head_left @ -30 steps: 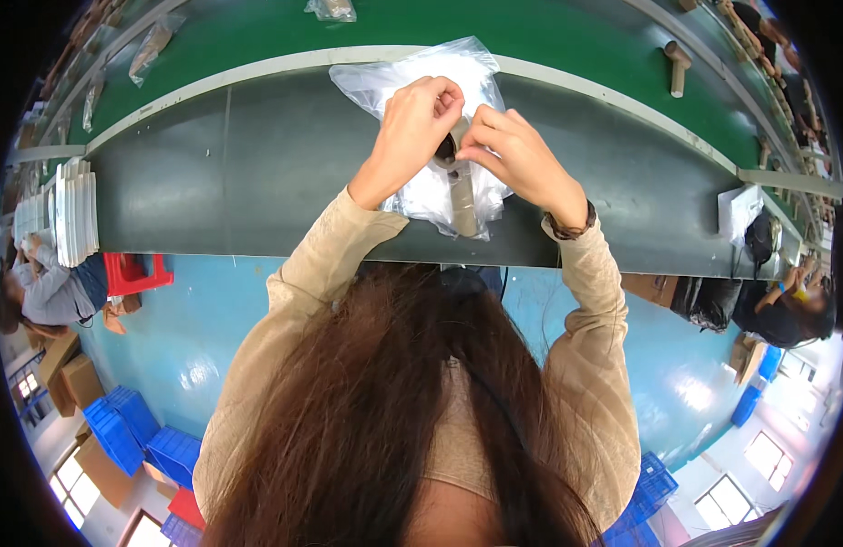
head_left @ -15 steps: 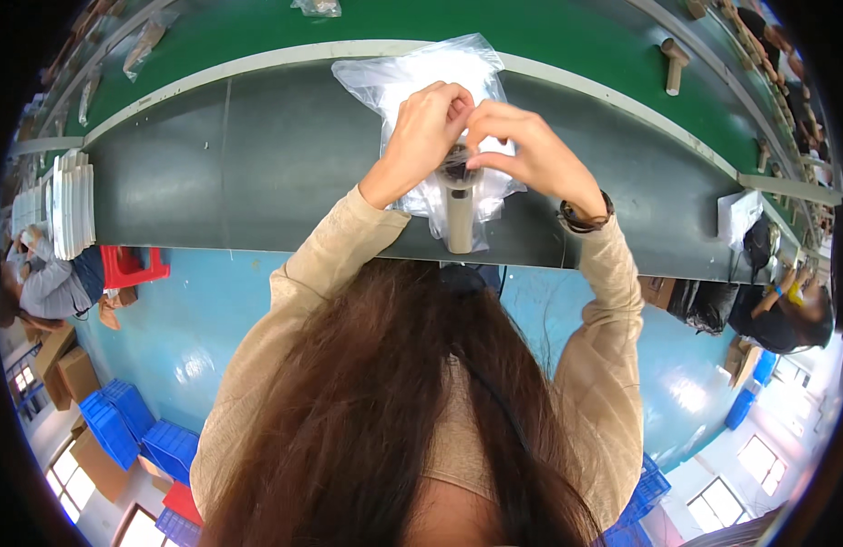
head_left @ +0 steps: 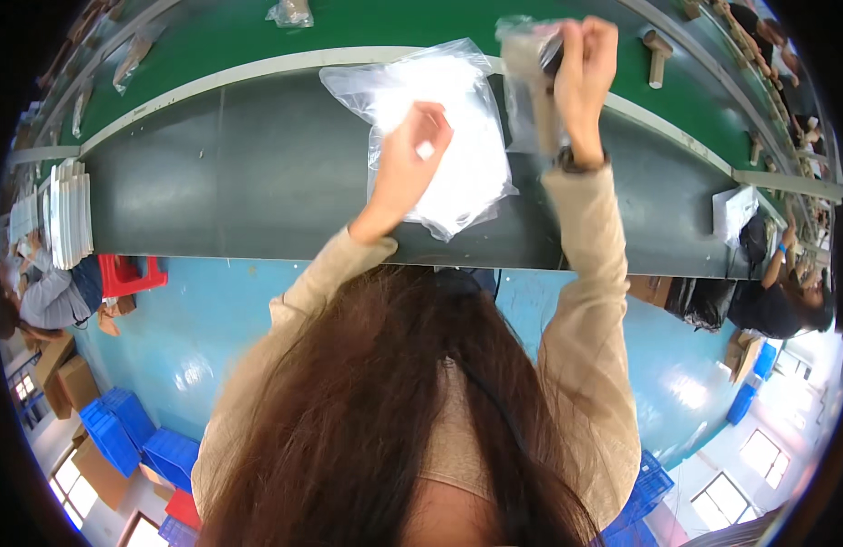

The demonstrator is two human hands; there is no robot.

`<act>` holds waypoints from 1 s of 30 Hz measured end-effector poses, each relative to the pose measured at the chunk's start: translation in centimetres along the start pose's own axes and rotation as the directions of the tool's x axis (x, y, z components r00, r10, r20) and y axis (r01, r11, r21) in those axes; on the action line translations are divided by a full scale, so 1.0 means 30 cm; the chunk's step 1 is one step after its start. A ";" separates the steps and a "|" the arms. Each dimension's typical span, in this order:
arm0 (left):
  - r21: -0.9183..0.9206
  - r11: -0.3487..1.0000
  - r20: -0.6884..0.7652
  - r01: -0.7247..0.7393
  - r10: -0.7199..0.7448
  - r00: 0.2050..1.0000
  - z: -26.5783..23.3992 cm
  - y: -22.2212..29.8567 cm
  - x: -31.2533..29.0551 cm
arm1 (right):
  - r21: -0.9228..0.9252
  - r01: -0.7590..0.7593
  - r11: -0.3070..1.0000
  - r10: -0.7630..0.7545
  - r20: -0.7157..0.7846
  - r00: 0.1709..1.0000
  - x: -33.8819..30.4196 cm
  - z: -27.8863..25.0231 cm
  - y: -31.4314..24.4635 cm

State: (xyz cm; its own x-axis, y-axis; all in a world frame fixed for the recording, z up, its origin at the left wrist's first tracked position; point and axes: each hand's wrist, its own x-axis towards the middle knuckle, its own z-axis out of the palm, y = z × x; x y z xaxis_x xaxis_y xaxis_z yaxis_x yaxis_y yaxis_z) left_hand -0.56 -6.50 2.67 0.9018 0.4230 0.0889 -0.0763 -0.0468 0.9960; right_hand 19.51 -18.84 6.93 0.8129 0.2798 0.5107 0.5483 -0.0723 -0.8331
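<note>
My right hand (head_left: 583, 68) is raised at the far right of the bench, closed on the top of a clear plastic bag (head_left: 522, 118). Inside that bag is a beige, handle-shaped device (head_left: 546, 114) with a dark end; motion blur hides its exact kind. My left hand (head_left: 411, 157), slightly blurred, hovers above a stack of clear plastic bags (head_left: 467, 169) that shines white. Its fingers curl loosely, with a gap beside the thumb and nothing visible held. The stack lies on the dark bench top (head_left: 285, 164) in front of me.
Beyond a pale rail runs a green conveyor belt (head_left: 367, 23), carrying a mallet-shaped device (head_left: 657, 59) and a bagged item (head_left: 291, 13). White flat pieces (head_left: 71, 214) stand at the left. A white package (head_left: 733, 214) lies at the right. Other people work at both sides.
My hands have parted. The right one has carried the bagged device up and right, off the stack of bags; the left has dropped slightly lower. Items on the green belt have shifted left.
</note>
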 end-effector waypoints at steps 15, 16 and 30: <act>0.675 0.575 0.424 -0.462 0.210 0.881 -0.029 -0.068 -0.123 | -0.341 0.061 0.938 -0.108 -0.121 0.987 0.536 0.178 0.660; 0.674 0.599 0.417 -0.433 0.174 0.892 -0.028 -0.079 -0.122 | -0.257 0.123 0.959 -0.157 -0.117 0.981 0.547 0.144 0.647; 0.587 0.759 0.406 -0.283 0.027 0.913 -0.072 -0.078 -0.135 | -0.977 -0.003 0.213 0.547 0.116 0.829 0.710 -0.695 0.843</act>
State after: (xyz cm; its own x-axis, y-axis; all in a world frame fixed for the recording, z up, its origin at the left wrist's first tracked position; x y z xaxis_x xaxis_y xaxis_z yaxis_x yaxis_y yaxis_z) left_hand -4.97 -6.14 -0.01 0.9944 0.0177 0.1038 -0.0634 -0.6862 0.7246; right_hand 54.77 -34.69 1.16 0.9510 0.3038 -0.0572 0.3057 -0.9517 0.0281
